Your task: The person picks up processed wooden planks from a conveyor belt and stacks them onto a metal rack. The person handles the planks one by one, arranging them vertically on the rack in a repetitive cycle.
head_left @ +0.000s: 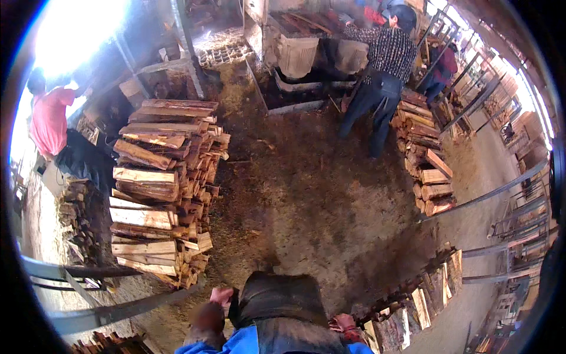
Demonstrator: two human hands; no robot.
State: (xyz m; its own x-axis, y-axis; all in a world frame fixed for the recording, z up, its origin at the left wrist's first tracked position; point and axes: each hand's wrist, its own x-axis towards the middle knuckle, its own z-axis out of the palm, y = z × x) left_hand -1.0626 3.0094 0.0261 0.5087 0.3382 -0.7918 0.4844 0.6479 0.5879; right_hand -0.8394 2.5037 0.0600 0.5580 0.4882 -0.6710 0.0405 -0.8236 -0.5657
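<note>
My left hand (pixel 221 296) hangs low beside the dark cloth (pixel 283 298) over my front, near the lower end of the left wood stack. Low on the other side is my right hand (pixel 342 323), reddish, next to a row of split firewood (pixel 420 308). Both hands look small and blurred, and their fingers are partly hidden; I cannot make out anything in them. Blue sleeves (pixel 244 341) show at the lower edge. To the left rises a tall stack of split firewood (pixel 147 183) with pale and brown faces.
A person in a patterned shirt (pixel 389 56) stands at a furnace-like structure (pixel 298 56) ahead. Another person in pink (pixel 50 121) is at far left. More stacked wood (pixel 427 171) lies right. Metal rails (pixel 118 312) curve along the sides. Brown dirt floor (pixel 306 194) lies between.
</note>
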